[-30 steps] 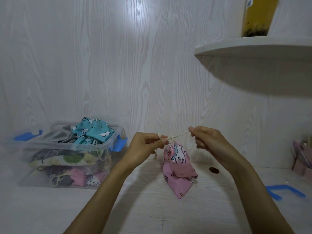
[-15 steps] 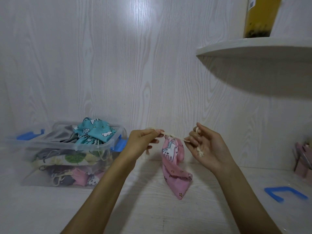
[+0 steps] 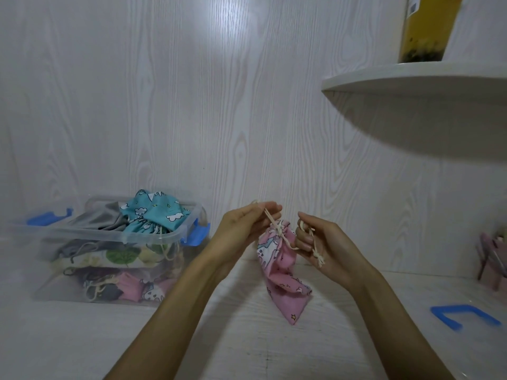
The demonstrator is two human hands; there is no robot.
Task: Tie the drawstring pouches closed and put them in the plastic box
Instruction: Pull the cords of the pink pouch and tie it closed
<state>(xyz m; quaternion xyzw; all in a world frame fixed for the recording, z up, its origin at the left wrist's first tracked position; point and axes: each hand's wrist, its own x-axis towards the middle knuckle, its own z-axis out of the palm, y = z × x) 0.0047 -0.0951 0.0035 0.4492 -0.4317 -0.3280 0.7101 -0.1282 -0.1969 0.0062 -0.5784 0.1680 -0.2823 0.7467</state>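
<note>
The right hand (image 3: 326, 242) moved nearer the pink unicorn pouch (image 3: 279, 267), cord slackened; left hand (image 3: 247, 229) pinches its cord; the knot seems unfinished.

Both hands, left hand (image 3: 242, 229) and right hand (image 3: 323, 248), pinch the drawstring (image 3: 277, 229) of a pink pouch (image 3: 282, 278)

pink pouch (image 3: 279, 272): pink w/ white unicorn print, small yellow stars
drawstring (image 3: 277, 229): cream, frayed knotted end
plastic box (image 3: 82, 234): clear, blue latches, at counter's back-left
teal pouch (image 3: 153, 212): teal w/ white clouds, on top of the box's pile
pouches lower in box: grey; cream w/ green leaf print; pink w/ white print
counter (image 3: 247, 346): white wood-grain; wall same
blue clip (image 3: 463, 315): solid blue, nr counter's right edge
shelf (image 3: 411, 80): white
container on shelf (image 3: 428, 26): yellow, dark at bottom
holder at right edge (image 3: 493, 259): pinkish
</note>
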